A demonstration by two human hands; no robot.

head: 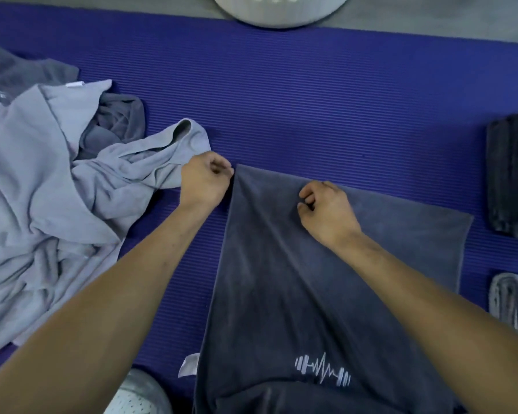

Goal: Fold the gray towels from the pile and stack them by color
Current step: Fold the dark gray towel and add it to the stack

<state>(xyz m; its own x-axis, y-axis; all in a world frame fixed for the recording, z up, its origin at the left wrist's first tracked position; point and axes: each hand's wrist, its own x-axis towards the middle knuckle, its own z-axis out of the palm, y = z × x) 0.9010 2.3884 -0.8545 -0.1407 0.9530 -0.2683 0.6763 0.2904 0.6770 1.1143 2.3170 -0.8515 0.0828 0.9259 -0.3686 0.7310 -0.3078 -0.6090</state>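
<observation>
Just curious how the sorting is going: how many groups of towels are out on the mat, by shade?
Dark gray folded stack: 1
Light gray folded stack: 1
Dark gray towel being folded: 1
Unfolded mixed pile: 1
Total: 4

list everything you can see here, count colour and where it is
dark towel: one, dark gray with a white dumbbell logo, spread on the mat at centre
mat: one, purple and ribbed, under everything
pile of towels: one heap, light gray over dark gray, at left
dark folded stack: one, dark gray, right edge
light folded stack: one, light gray, right edge, nearer than the dark one
round object: one, white, top edge
shoe: one, white, bottom edge
left hand: pinches the dark towel's far left corner
right hand: curled fingers pinch the dark towel's top layer
</observation>
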